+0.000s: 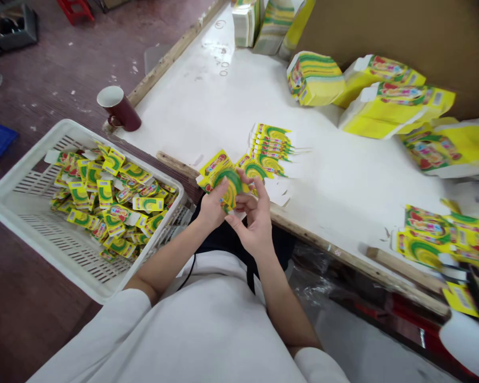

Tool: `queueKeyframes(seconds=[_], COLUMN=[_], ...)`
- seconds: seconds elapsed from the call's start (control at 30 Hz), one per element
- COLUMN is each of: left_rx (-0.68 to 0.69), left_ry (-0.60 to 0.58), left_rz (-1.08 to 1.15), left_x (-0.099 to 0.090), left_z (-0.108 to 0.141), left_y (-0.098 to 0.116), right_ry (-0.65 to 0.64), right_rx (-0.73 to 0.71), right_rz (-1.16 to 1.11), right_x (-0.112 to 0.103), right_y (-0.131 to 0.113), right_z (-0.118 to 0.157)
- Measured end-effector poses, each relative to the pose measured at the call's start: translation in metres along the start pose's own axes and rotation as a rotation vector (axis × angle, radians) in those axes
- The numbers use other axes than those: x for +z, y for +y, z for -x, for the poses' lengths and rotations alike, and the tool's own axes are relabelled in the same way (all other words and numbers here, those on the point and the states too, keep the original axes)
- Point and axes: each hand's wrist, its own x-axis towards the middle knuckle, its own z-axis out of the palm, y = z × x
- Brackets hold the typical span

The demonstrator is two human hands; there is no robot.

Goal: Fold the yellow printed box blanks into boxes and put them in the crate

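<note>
My left hand [214,205] grips a yellow and green printed carton [228,183] above the table's front edge, thumb on its face. The carton looks partly unfolded, with printed panels toward me. At its right side is my right hand [255,215], palm up and fingers curled, some of the fingertips behind the carton; whether they pinch it is hard to see. Just beyond my hands, a fanned row of flat cartons [270,143] lies on the white table [207,101]. To the left stands a white plastic basket [32,213] holding several small folded boxes [115,213].
A dark red mug [122,111] stands at the table's left corner. Stacks of flat cartons [315,80] line the back right, by a brown board [403,32]. More cartons [427,234] lie at the right, near a wooden strip [407,268]. A red stool [75,9] is on the floor.
</note>
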Motion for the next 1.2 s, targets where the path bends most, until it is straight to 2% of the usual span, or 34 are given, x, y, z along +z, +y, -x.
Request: queueKeyframes(seconds=[0.17, 0.23, 0.33, 0.5, 0.57, 0.63, 0.7, 0.73, 0.8, 0.83, 0.9, 0.97, 1.0, 1.1, 1.2], left_rx=[0.207, 0.223, 0.270, 0.300, 0.323, 0.415, 0.508, 0.507, 0.389, 0.301, 0.185, 0.225, 0.282, 0.431, 0.516], left_ry=[0.168, 0.108, -0.003, 0.038, -0.005, -0.066, -0.169, -0.253, -0.414, -0.456, -0.439, -0.361, -0.346, -0.410, -0.498], left_rz=[0.040, -0.021, -0.125, -0.309, -0.408, -0.563, -0.790, -0.913, -1.099, -1.145, -1.169, -1.161, -1.155, -1.150, -1.193], left_x=[-0.005, -0.011, -0.019, -0.029, -0.037, -0.044, -0.048, -0.048, -0.044, -0.042, -0.036, -0.033, -0.031, -0.031, -0.033], left_z=[-0.003, -0.003, 0.000, 0.006, 0.009, 0.011, 0.013, 0.013, 0.014, 0.014, 0.015, 0.017, 0.018, 0.021, 0.021], left_y=[-0.011, -0.016, -0.016, 0.003, 0.019, 0.039, 0.057, 0.064, 0.069, 0.067, 0.057, 0.044, 0.037, 0.021, 0.015], right_ry=[-0.079, -0.031, 0.108, 0.183, 0.235, 0.268, 0.211, 0.149, 0.062, 0.064, 0.154, 0.228, 0.208, -0.023, -0.307], right_rx=[0.021, 0.060, 0.068, -0.041, -0.179, -0.329, -0.431, -0.455, -0.455, -0.431, -0.337, -0.187, -0.090, 0.199, 0.364], right_rz=[-0.044, -0.085, -0.074, 0.121, 0.306, 0.562, 0.745, 0.777, 0.758, 0.727, 0.604, 0.361, 0.211, -0.164, -0.321], right_x=[0.001, -0.004, -0.012, -0.025, -0.035, -0.045, -0.052, -0.052, -0.049, -0.046, -0.039, -0.034, -0.032, -0.032, -0.036], right_y=[0.006, 0.009, 0.012, 0.006, 0.001, -0.005, -0.011, -0.013, -0.017, -0.018, -0.017, -0.012, -0.010, -0.004, -0.002], right_z=[-0.005, -0.011, -0.018, -0.020, -0.021, -0.022, -0.020, -0.019, -0.015, -0.013, -0.012, -0.013, -0.014, -0.020, -0.024])
